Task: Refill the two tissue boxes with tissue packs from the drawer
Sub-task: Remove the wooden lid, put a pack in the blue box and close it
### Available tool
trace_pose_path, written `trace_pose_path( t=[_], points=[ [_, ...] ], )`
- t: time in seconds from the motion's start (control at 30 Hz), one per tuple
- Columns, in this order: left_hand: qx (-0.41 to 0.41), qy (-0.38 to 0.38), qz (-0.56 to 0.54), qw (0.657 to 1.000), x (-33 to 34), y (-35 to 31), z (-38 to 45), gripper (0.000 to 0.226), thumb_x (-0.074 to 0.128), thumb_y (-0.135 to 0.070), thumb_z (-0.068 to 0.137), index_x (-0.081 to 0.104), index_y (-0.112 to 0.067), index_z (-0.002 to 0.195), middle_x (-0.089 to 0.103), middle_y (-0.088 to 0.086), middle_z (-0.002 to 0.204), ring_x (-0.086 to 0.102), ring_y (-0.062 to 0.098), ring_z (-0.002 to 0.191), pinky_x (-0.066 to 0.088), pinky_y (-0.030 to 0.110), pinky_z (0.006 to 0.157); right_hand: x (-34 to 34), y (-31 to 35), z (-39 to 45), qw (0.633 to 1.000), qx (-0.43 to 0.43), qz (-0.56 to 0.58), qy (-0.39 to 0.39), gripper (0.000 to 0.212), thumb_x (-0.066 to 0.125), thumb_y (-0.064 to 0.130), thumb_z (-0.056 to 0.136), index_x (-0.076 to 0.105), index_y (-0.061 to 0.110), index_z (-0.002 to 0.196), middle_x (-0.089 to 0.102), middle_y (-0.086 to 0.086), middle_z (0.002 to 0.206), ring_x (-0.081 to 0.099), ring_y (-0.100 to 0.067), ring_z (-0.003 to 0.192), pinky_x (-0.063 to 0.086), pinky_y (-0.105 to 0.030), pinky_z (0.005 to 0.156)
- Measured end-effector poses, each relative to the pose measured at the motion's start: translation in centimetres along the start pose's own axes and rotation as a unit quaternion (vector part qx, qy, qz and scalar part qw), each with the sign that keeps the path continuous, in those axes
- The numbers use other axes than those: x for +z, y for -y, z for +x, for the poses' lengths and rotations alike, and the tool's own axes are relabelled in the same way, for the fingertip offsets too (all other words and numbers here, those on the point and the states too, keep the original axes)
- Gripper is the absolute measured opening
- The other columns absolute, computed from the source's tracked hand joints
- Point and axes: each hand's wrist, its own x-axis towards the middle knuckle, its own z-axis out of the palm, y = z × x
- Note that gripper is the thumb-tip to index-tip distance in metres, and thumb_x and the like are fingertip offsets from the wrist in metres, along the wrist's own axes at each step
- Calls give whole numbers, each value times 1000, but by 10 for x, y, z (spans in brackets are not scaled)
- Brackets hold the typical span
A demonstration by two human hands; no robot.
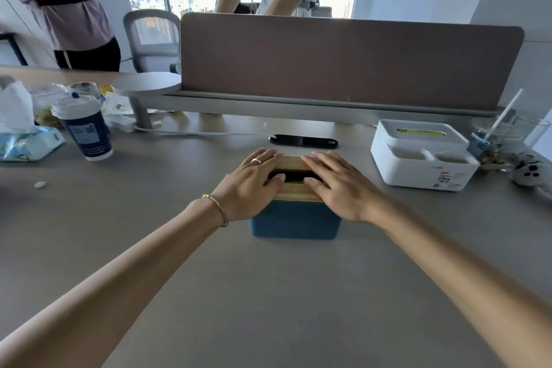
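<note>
a blue fabric-sided tissue box with a pale wooden lid [295, 218] stands at the middle of the smooth grey-brown surface [268, 293], nearer its far edge than its near one. both hands lie flat on the lid, palms down, fingers spread and not gripping anything: the left hand [254, 185] covers the lid's left half, the right hand [337, 185] its right half. both thumbs point at the dark oblong slot in the lid, where a strip of green shows. the left hand wears a thin ring, and a slim gold bracelet [216, 207] circles its wrist.

a second tissue box, white hard plastic with rounded corners [424, 155], sits toward the right edge of the surface, well apart from the blue one. its top has one oblong opening showing green and two small shallow compartments in front.

a glossy black oblong device [303, 140] lies just beyond the blue box. toward the left edge stands one dark-blue paper cup with a white lid [85, 128], beside a soft crinkled plastic pack of tissues [27, 140]. a mauve felt-like divider panel [343, 60] runs along the far edge.
</note>
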Motion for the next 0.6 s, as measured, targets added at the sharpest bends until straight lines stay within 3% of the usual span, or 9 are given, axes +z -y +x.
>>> trace_pose_path(
  t=[0.07,0.17,0.33,0.43,0.6],
  points=[
    [13,-32,-2,999,-2,-2,-6,61,38,-61,100,38,-32,154,27,-8,166,17,10,154,32,48,119,0,2,-5,999,-4,-4,-32,58,28,53,103,25,31,157,17,3,168,4,-19,156,10,-44,124],
    [61,4,12,998,-4,-5,-19,84,46,-86,79,32,-47,152,26,-17,163,23,8,151,40,43,113,-2,9,-23,990,-40,-28,-132,67,27,60,96,46,22,149,39,-3,159,26,-23,151,21,-40,122],
    [113,-34,73,990,9,-17,-13,64,67,-75,70,63,-33,118,38,-22,145,37,1,134,55,40,89,-1,14,-40,989,-62,-83,-106,76,41,72,79,58,26,137,43,-1,156,36,-22,144,28,-40,117],
    [92,-23,84,992,16,-30,3,59,72,-70,68,61,-33,113,37,-20,150,45,4,129,51,34,87,-7,-1,-34,989,-51,-85,-111,63,64,61,79,60,25,131,42,-1,156,36,-22,144,29,-40,116],
    [93,-48,76,992,32,-55,49,58,76,-62,72,60,-27,115,35,-16,155,47,12,130,42,29,80,-25,-31,-18,986,-13,-114,-119,54,71,45,83,58,20,129,49,-1,147,45,-26,135,37,-39,110]
  ],
)
